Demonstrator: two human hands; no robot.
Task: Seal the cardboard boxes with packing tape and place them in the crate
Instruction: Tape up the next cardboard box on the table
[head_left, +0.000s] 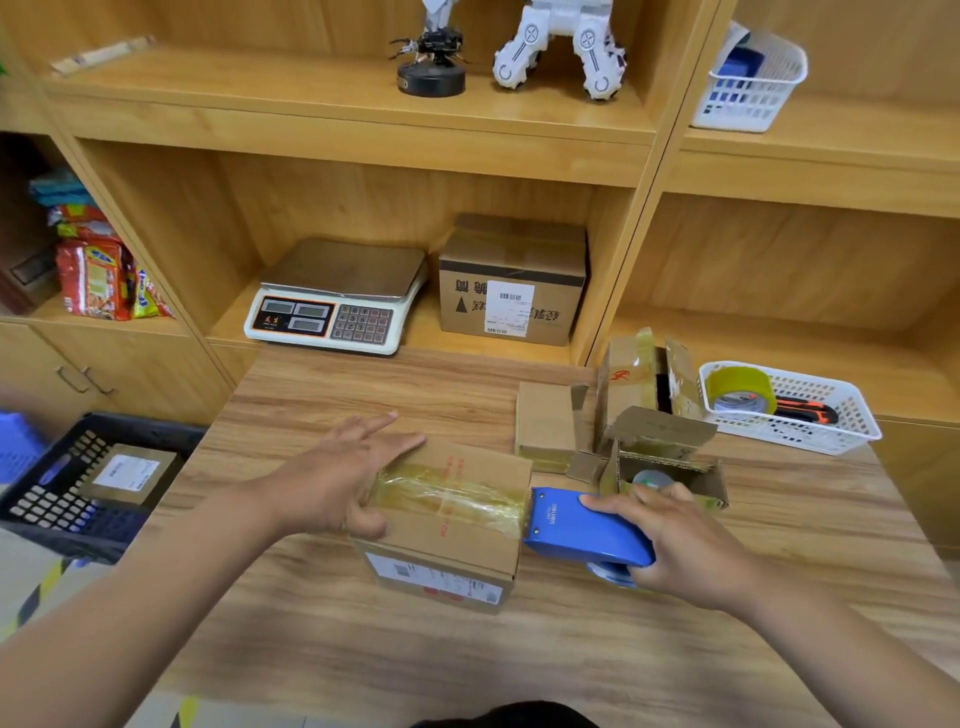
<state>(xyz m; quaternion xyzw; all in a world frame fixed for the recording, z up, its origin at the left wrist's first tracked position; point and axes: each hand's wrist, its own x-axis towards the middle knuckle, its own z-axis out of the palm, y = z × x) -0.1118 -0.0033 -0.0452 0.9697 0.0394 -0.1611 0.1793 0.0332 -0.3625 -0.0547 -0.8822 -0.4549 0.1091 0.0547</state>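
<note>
Cardboard box (447, 525) sits on the wooden table (363, 654) under your left hand (348, 467), whose fingers lie straight and press its left end. Your right hand (675, 545) grips the blue tape dispenser (582, 525) at the box's right edge. The top strip looks laid, so tear it off there, then carry the box to the black crate (145, 423) on your left.

cardboard box (447, 519): closed, yellowish tape across top, mid-table.
blue tape dispenser (582, 530): at its right edge.
open cardboard boxes (662, 434): behind, right, flaps up.
black crate (67, 493): left, holds one labelled box (130, 475).
</note>
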